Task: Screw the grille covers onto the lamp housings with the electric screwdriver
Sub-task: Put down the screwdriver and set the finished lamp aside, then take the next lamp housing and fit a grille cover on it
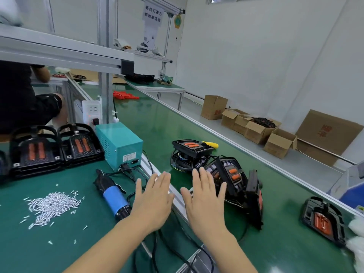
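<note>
Just right of the blue-and-black electric screwdriver [113, 194] lying on the green bench, the left hand [152, 201] and right hand [202, 201] hover flat, fingers straight and slightly spread, holding nothing, near tilted black lamp housings with orange lenses [233, 180].

We note a teal power box [120, 145] on the green bench mat [49, 243], cables plugged into its front. Behind it, a white socket strip [91, 113] on the aluminium frame post [104, 83]. Open cardboard boxes [254, 127] stand on the floor by the wall. A seated person [23, 95] at far left.
</note>
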The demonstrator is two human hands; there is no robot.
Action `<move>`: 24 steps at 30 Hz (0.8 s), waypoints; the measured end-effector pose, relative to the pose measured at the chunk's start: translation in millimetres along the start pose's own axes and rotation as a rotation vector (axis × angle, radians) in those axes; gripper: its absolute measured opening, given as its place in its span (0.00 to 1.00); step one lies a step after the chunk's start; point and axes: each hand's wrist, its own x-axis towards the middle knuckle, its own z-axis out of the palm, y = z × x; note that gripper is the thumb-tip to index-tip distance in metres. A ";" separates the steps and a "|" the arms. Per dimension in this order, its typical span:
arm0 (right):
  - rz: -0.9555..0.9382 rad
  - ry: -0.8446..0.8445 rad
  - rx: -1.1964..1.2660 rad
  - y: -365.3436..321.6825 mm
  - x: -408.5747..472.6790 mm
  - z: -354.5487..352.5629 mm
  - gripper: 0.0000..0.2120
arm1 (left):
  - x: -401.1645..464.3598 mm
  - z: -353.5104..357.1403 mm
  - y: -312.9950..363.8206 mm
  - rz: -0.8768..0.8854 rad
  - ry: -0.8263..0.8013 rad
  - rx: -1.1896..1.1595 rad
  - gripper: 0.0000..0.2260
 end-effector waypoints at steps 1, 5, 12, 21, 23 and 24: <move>-0.038 -0.029 0.010 -10.1 -0.6 3.4 0.30 | -6.2 -3.3 -9.6 -0.036 0.015 0.027 0.25; -0.190 -0.121 0.095 -56.1 -3.8 14.7 0.29 | -36.4 -14.6 -53.2 -0.187 0.030 0.104 0.26; -0.423 -0.260 0.133 -141.7 -11.7 23.6 0.28 | -90.4 -31.7 -109.9 -0.398 -0.007 0.162 0.27; -0.768 -0.372 0.173 -251.4 -52.0 41.0 0.25 | -178.0 -42.9 -186.6 -0.641 0.025 0.159 0.27; -0.840 -0.380 0.197 -272.1 -60.6 44.0 0.25 | -195.4 -46.1 -201.1 -0.691 0.036 0.158 0.26; -0.875 -0.381 0.219 -282.0 -64.5 45.1 0.24 | -203.3 -48.4 -208.1 -0.713 0.050 0.157 0.26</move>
